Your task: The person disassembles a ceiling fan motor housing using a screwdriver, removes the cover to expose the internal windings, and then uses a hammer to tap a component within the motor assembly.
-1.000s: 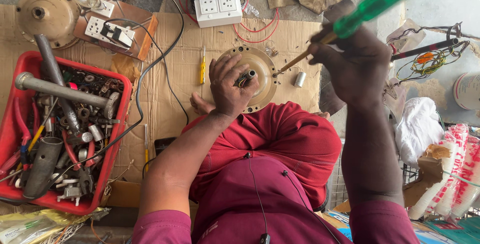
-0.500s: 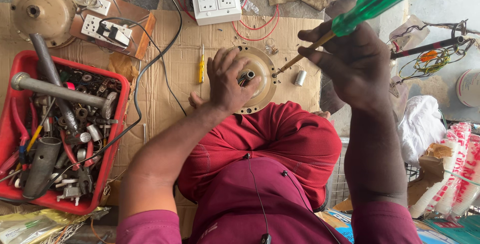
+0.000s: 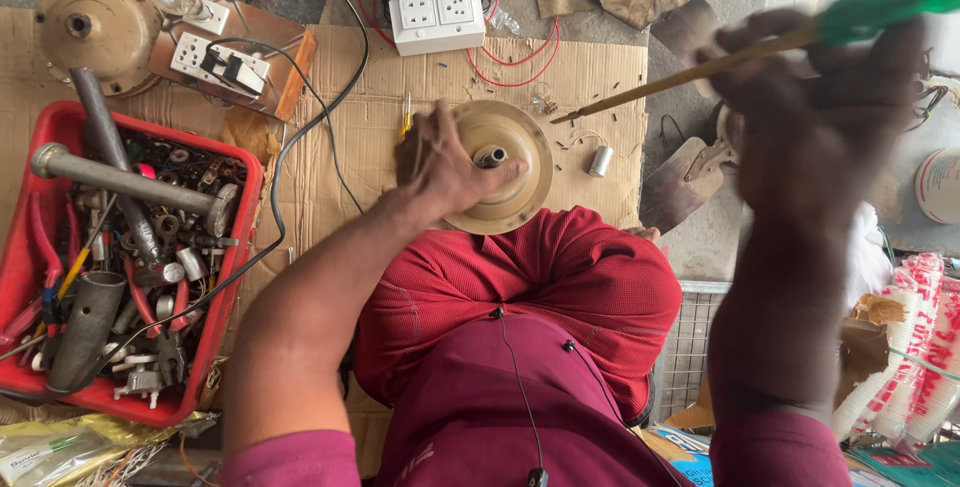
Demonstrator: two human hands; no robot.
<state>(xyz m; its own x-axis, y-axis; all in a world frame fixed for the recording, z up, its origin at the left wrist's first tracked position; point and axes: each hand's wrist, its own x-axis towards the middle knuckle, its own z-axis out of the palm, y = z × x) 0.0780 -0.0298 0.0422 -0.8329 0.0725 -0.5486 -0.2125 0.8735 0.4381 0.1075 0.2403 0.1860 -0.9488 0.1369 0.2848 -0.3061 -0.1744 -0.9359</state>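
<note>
The left hand (image 3: 440, 162) lies spread, palm down, on a round tan metal disc (image 3: 500, 167), its thumb stretching toward the short steel shaft (image 3: 490, 156) at the disc's centre; the grip is a flat press, fingers only slightly curled, and it hides the disc's 9 o'clock edge. The disc rests on a sheet of brown cardboard (image 3: 340, 117) over the floor, just beyond the person's red-clad knee (image 3: 560, 277).

The right hand (image 3: 810, 137), blurred and raised at 3 o'clock of the disc, has its grip closed around a screwdriver (image 3: 760, 52): translucent green handle cut off at the picture's edge, long dull blade slanting down to a tip near the disc's 1 o'clock rim, apart from it. How the fingers wrap cannot be made out in the blur.

A small silver cylinder (image 3: 600, 160) lies at 3 o'clock of the disc. At 12 o'clock sits a white socket board (image 3: 432, 2) with red wire (image 3: 500, 72) looping beside it. At 9 o'clock, a red plastic tray (image 3: 225, 277) holds steel pipes, pliers and small parts in a jumble. At 10 o'clock stand a second tan housing (image 3: 95, 27) and a wooden switch board (image 3: 230, 62) with a clear bulb.
</note>
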